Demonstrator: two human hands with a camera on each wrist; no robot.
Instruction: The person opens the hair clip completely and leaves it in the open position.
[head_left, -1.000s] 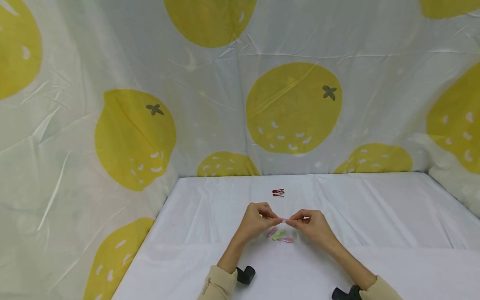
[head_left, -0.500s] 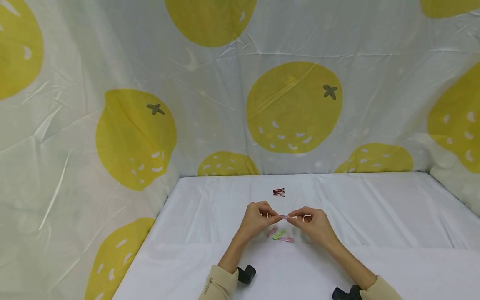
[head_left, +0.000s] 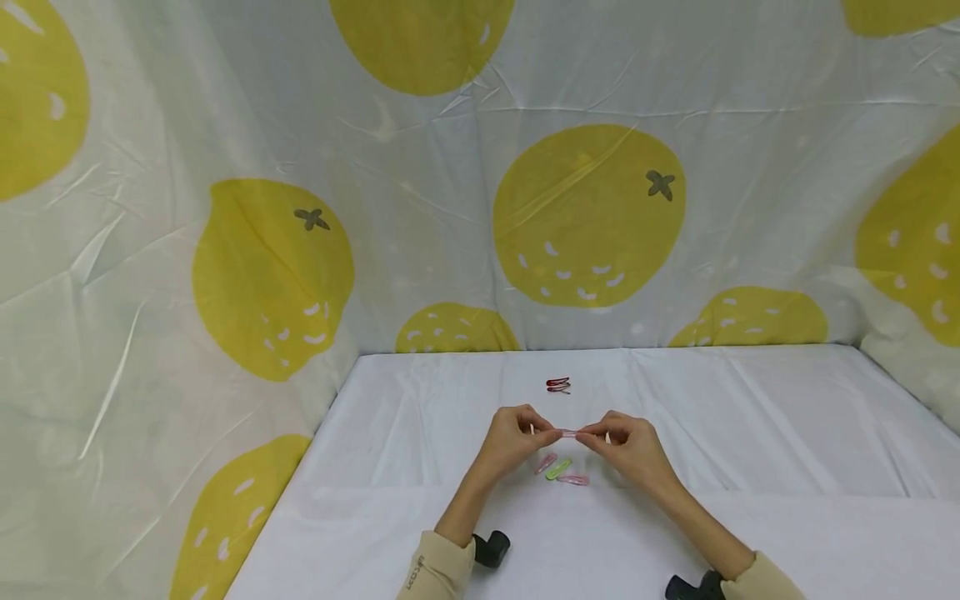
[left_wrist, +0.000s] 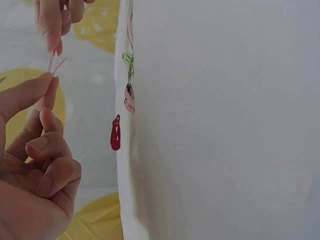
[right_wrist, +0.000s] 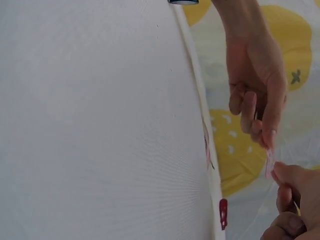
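Note:
Between my two hands, a little above the white table, is a pink snap hair clip [head_left: 569,433]. My left hand [head_left: 510,442] pinches one end with thumb and forefinger. The other end is pinched by my right hand [head_left: 633,450]. In the left wrist view a thin prong of the pink clip [left_wrist: 55,62] stands out from its frame. Just below the hands lie a pink clip [head_left: 545,463], a green clip [head_left: 558,469] and another pink clip [head_left: 573,480]. Fingertips hide both ends of the held clip.
Red hair clips [head_left: 558,385] lie beyond the hands, toward the back of the white-covered table [head_left: 750,417]. A lemon-print curtain [head_left: 420,208] hangs behind and at both sides. Black wrist mounts [head_left: 492,550] sit at the sleeve cuffs.
Both hands rose slightly with the pink clip, and more of it shows between the fingertips. In the last half second they stay almost still. The clips on the table have not moved.

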